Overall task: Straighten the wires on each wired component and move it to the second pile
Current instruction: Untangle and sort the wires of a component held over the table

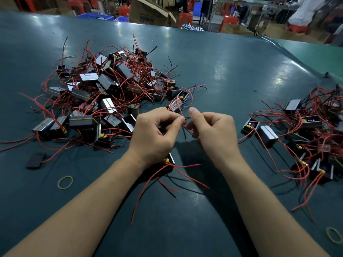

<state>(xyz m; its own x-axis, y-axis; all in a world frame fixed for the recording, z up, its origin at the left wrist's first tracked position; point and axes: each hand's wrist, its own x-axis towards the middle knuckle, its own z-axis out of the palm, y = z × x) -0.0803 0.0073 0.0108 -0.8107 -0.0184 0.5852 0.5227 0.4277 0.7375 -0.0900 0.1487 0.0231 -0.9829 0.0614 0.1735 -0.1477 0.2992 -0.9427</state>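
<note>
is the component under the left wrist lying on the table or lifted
Lying on the table: the component rests under the left hand, its red wires sprawled flat.

We see both hands over the table (232, 75), close together, the left hand (156, 134) and the right hand (213, 132) pinching one wire (186, 118) between them. A wired component (169, 164) lies on the table just under the left wrist, its wires trailing toward us. The big pile (104, 93) spreads left of and beyond the left hand; the second pile (306, 136) sits well right of the right hand. One rubber band (65, 182) lies left of the left forearm, another (334, 235) right of the right forearm. A flat piece (35, 160) lies far left, nearer us than the big pile.
</note>
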